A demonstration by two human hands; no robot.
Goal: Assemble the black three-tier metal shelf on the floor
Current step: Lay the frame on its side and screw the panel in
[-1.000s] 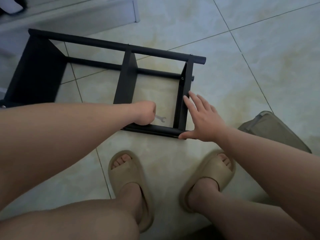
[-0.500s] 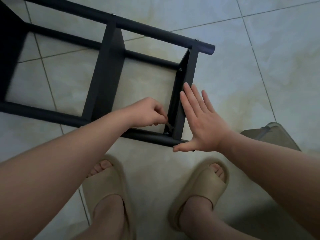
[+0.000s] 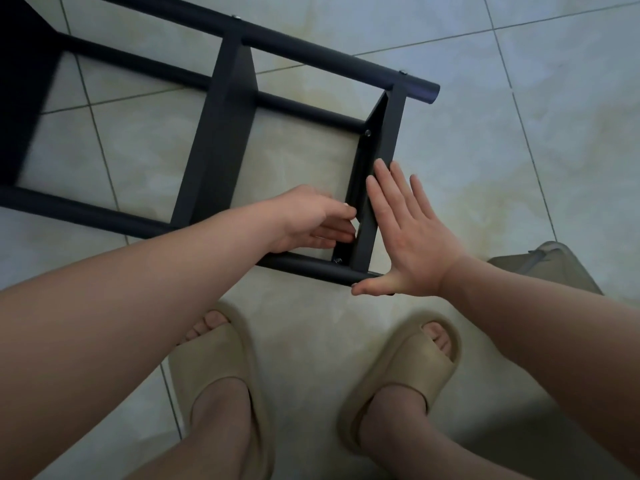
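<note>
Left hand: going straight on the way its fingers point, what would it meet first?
The inner face of the end panel, right ahead of the left hand; its fingers look almost on it, though depth is unclear. The right hand lies flat on that panel's outer side.

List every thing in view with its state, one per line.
shelf: lying on its side on the floor, tiers attached.
right hand: open, flat against the end tier.
left hand: reaching inside the end tier; grip unclear.
corner bolt: seated in the end tier.
slippers: worn on both feet.
</note>
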